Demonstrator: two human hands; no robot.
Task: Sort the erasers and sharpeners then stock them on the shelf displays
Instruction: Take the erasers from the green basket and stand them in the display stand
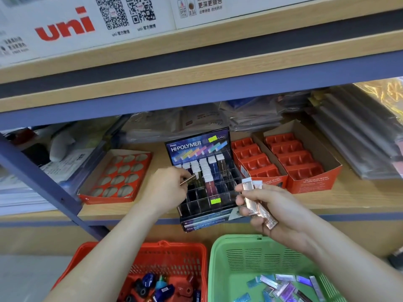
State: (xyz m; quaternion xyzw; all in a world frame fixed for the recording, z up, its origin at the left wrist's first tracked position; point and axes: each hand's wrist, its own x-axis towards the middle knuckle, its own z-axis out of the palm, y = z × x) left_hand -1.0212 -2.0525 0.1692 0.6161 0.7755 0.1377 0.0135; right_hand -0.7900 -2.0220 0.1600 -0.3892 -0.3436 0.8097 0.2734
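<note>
head view: the left hand (pixel 168 188) pinches one slim eraser (pixel 189 180) over the hi-polymer display (pixel 207 177) on the shelf (pixel 305 201). the right hand (pixel 270 211) grips two rose-gold erasers (pixel 256 201). more lie in the green basket (pixel 239 258); sharpeners (pixel 157 286) fill the red basket (pixel 174 256).

The wooden shelf (pixel 359 199) carries a black HI-POLYMER eraser display (pixel 197 147) at its front edge, a red tray (pixel 109 199) with round holes to the left, two red compartment boxes (pixel 314 182) to the right, and wrapped packets (pixel 353 136) behind.

Two baskets (pixel 144 247) (pixel 261 258), three red cartons (pixel 109 198) (pixel 257 158) (pixel 314 182) — one eraser display (pixel 196 147)
</note>
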